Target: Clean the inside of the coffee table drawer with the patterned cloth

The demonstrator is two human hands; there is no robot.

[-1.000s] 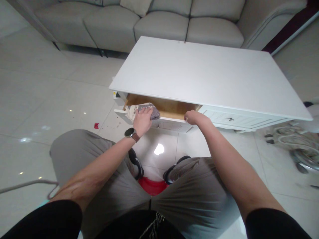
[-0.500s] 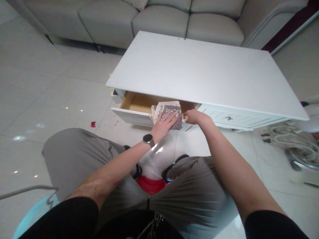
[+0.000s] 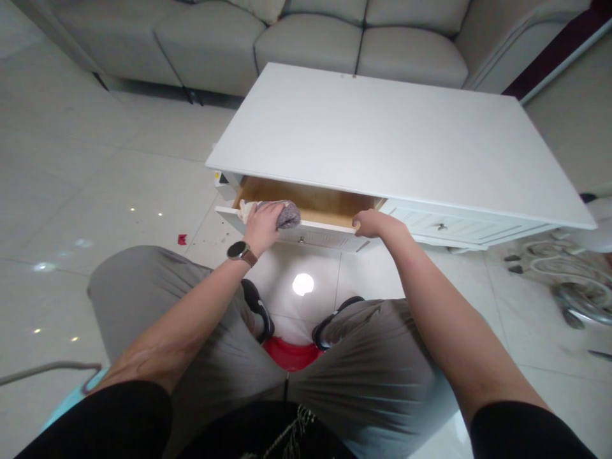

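Note:
A white coffee table [image 3: 382, 134] has its left drawer [image 3: 329, 237] pulled out, and the bare wooden inside shows. My left hand [image 3: 262, 224] is closed on a folded grey and cream cloth [image 3: 289, 215], which drapes over the top edge of the drawer front near its left end. At the right end of that same edge, my right hand [image 3: 371, 223] grips the drawer front with bent fingers. A small knob [image 3: 301, 240] sits on the drawer face between my hands.
A grey sofa [image 3: 310, 48] stands behind the table. On the floor lie a small red scrap [image 3: 182, 239] and dark crumbs. A red object [image 3: 291, 356] is between my feet. Coiled hose and a metal base [image 3: 586, 303] stand at right.
My left hand has slid the cloth leftward along the drawer front, from near my right hand to the left end. My right hand has stayed at the drawer edge.

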